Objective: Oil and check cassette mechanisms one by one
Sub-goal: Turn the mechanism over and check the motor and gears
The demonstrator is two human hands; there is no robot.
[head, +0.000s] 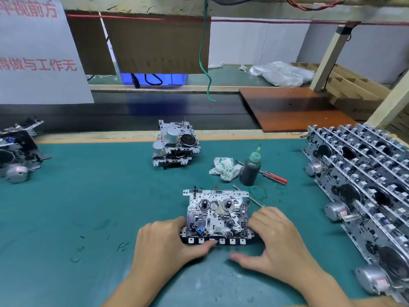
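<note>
A cassette mechanism (218,214) lies flat on the green mat (99,196) in front of me, reels facing up and its black key row toward me. My left hand (163,240) holds its left side, fingers curled at the edge and the thumb pressing a key on the front row. My right hand (274,238) holds the right side, its thumb stretched out on the mat just in front of the keys. A dark oil bottle (250,168) with a green nozzle stands upright behind the mechanism to the right.
A small stack of mechanisms (174,144) sits mid-mat at the back. Rows of several mechanisms (365,185) fill the right side; more (17,151) lie far left. A crumpled cloth (224,168), a red screwdriver (273,177) and a thin tool (254,199) lie by the bottle.
</note>
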